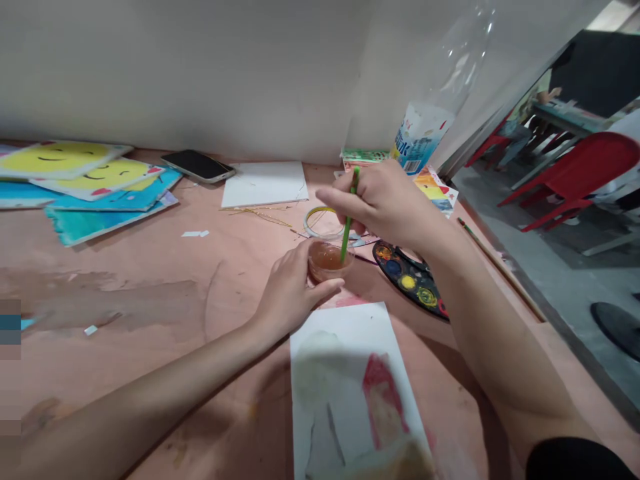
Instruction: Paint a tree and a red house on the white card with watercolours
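Note:
My left hand (pixel 294 295) grips a small clear plastic cup (pixel 327 262) of cloudy brown water from the side. My right hand (pixel 384 203) holds a green paintbrush (pixel 349 213) upright above the cup. The brush's lower end dips into the water, and its tip is hidden by the murky liquid. Below both hands, a sheet of white paper (pixel 345 393) lies on the table, painted with a red shape and pale grey washes.
A round paint palette (pixel 407 280) sits right of the cup, near a tape roll (pixel 320 222) and a loose brush (pixel 500 270). Further back are a phone (pixel 197 165), painted cards (pixel 85 177), white paper (pixel 265 185) and a plastic bottle (pixel 423 137). Red chairs (pixel 570 180) stand beyond the table.

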{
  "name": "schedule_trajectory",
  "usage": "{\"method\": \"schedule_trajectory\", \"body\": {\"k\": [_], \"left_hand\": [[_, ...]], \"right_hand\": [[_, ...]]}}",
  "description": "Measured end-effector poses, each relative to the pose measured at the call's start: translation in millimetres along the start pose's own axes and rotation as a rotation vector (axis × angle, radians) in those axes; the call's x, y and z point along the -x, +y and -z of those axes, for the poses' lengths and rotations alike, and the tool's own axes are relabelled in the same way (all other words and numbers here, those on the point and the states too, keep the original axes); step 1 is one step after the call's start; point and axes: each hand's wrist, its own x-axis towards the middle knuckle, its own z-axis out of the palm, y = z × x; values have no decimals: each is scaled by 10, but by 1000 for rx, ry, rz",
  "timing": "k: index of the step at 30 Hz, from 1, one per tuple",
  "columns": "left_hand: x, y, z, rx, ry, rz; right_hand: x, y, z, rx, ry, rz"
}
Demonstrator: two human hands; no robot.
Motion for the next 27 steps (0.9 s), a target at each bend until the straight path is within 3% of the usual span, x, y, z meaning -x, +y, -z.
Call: {"method": "schedule_trajectory", "body": {"k": [4,9,13,18,24,27], "left_hand": [[0,4,4,12,-14,4],[3,-4,4,10,-5,-2],[4,-14,4,7,-13,6],[1,-12,11,-1,-11,9],[-16,-11,9,-17,-17,30],[-12,-20,3,-16,-9,39]], "right_hand": [[-3,-33,-51,-148,8,31],[-7,-59,-60,8,55,-78],[-20,-104,-58,-109,-25,-27],[-43,-125,1,55,22,-172],[-20,-221,23,-45,-58,-86],[-16,-283,97,56,5,-89]]}}
